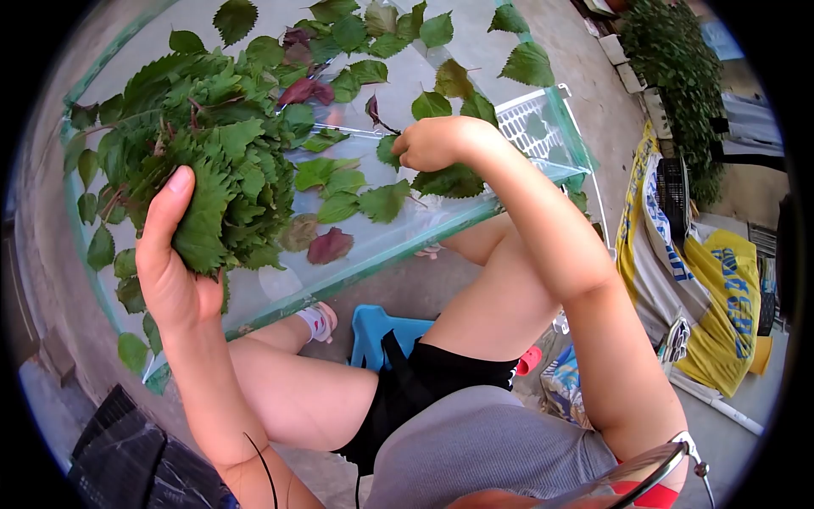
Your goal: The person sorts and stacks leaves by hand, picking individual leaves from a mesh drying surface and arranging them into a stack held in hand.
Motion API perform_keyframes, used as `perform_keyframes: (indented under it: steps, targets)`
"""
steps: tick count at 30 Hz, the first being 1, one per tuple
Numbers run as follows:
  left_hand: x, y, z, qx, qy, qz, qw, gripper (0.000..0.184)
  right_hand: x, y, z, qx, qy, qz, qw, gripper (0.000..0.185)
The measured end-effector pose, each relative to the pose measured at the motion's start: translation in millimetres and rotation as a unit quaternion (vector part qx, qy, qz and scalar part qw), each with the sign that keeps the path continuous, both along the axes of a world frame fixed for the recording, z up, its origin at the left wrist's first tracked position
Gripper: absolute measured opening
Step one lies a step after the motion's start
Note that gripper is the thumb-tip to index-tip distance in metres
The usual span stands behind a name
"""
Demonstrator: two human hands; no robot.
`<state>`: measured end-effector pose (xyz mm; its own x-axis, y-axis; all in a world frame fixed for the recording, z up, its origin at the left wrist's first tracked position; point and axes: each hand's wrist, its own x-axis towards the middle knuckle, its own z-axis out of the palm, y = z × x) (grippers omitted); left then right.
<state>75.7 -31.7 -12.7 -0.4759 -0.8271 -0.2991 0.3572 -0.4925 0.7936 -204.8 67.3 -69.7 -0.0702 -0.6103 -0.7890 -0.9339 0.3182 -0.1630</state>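
My left hand holds a thick bunch of green leaves at the left of the glass tabletop, thumb on the near side and fingers hidden beneath. Over the middle of the table, my right hand is closed in a pinch on the dark stem of a leaf. Single leaves lie spread around both hands, among them a purple leaf near the front edge and green leaves below the right hand.
The glass table has green-taped edges. A white plastic rack is at its right side. Below are a blue stool and a red shoe. Yellow sacks and a leafy plant stand at the right.
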Motion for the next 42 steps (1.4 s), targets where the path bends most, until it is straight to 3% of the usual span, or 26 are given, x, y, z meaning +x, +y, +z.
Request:
perform_keyframes:
  steps: [3, 6, 7, 8, 9, 11, 13, 17, 19, 24, 28, 30, 34, 36, 42]
  targets:
    - [-1, -1, -2, -0.007, -0.012, 0.0, 1.0, 0.038, 2, -2, -9, 0.039, 0.013, 0.023, 0.999, 0.038]
    - [0, 1, 0, -0.006, -0.03, 0.016, 0.999, 0.035, 2, 3, 1, -0.029, 0.055, 0.037, 0.997, 0.032]
    - [0, 2, 1, 0.005, -0.039, 0.023, 0.999, 0.033, 2, 5, 21, -0.131, -0.019, -0.046, 0.99, 0.027]
    - [-3, 3, 1, -0.007, -0.032, 0.038, 0.999, 0.03, 4, 6, 36, -0.229, -0.093, -0.126, 0.961, 0.022]
    - [-3, 3, 0, -0.009, -0.027, 0.047, 0.998, 0.03, 5, 7, 45, -0.232, -0.09, -0.115, 0.962, 0.022]
    - [-3, 2, -2, -0.014, -0.025, 0.042, 0.999, 0.03, 10, 9, 60, -0.346, -0.186, -0.256, 0.883, 0.013]
    - [-6, 4, 0, -0.029, -0.019, 0.059, 0.998, 0.032, 16, 9, 66, -0.373, -0.255, -0.299, 0.841, 0.014]
    - [-11, 7, 0, -0.04, -0.018, 0.056, 0.997, 0.034, 35, 8, 72, -0.405, -0.358, -0.295, 0.788, 0.02]
    - [-14, 10, -9, -0.049, -0.029, 0.059, 0.997, 0.034, 48, 6, 80, -0.421, -0.439, -0.305, 0.733, 0.024]
    - [-25, 25, -21, -0.059, -0.036, 0.034, 0.997, 0.028, 67, 6, 81, -0.448, -0.515, -0.284, 0.673, 0.024]
    - [-30, 35, -16, -0.064, -0.007, 0.014, 0.998, 0.029, 79, -1, 71, -0.515, -0.504, -0.232, 0.654, 0.023]
    - [-30, 38, -14, -0.052, 0.019, 0.008, 0.998, 0.034, 82, -3, 67, -0.548, -0.39, -0.208, 0.711, 0.025]
    - [-30, 38, -16, -0.051, 0.043, 0.011, 0.998, 0.039, 91, -4, 67, -0.605, -0.299, -0.18, 0.716, 0.026]
    - [-30, 38, -17, -0.075, 0.039, 0.008, 0.996, 0.042, 93, -3, 73, -0.6, -0.241, -0.138, 0.75, 0.023]
    - [-29, 36, -18, -0.084, 0.015, 0.001, 0.996, 0.04, 92, -2, 77, -0.587, -0.264, -0.161, 0.748, 0.022]
